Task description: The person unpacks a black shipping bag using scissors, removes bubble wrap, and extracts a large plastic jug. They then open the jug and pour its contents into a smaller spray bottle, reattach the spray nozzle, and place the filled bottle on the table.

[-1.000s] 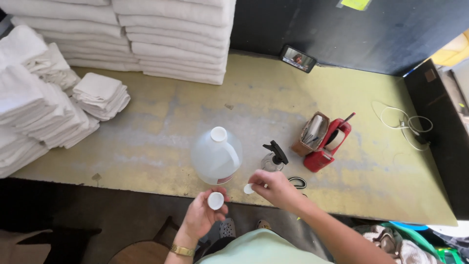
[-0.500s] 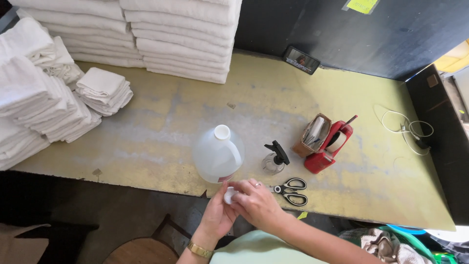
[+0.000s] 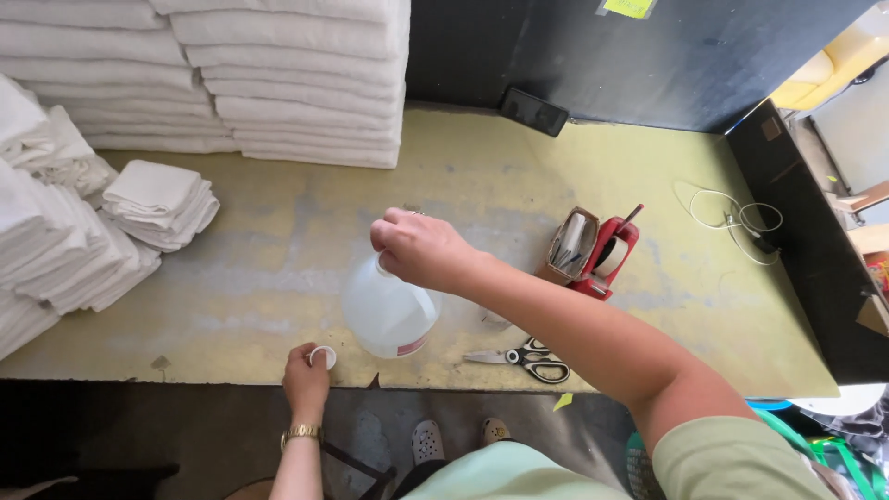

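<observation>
Head view, from left to right: white folded towels (image 3: 65, 231) are heaped along the left edge of the yellow table (image 3: 482, 185), with a smaller folded pile (image 3: 159, 202) just inside them and tall stacks (image 3: 278, 74) against the back edge. At the front edge, left of centre, the left hand (image 3: 306, 375) rests with its fingers pinched on a small white cap (image 3: 322, 356) that sits on the tabletop. Just right of it stands a clear plastic jug (image 3: 389, 315), near the front edge. The right hand (image 3: 421, 248) is closed over the jug's neck from above, hiding the mouth, with the arm stretching back to the lower right. Black-handled scissors (image 3: 528, 358) lie flat near the front edge, right of the jug and partly under the forearm. Further right, toward the middle, a red tape dispenser (image 3: 607, 259) stands beside a small brown box (image 3: 567, 248). A dark phone (image 3: 534, 112) leans at the back edge, and a white cable (image 3: 732, 218) coils near the right edge.
</observation>
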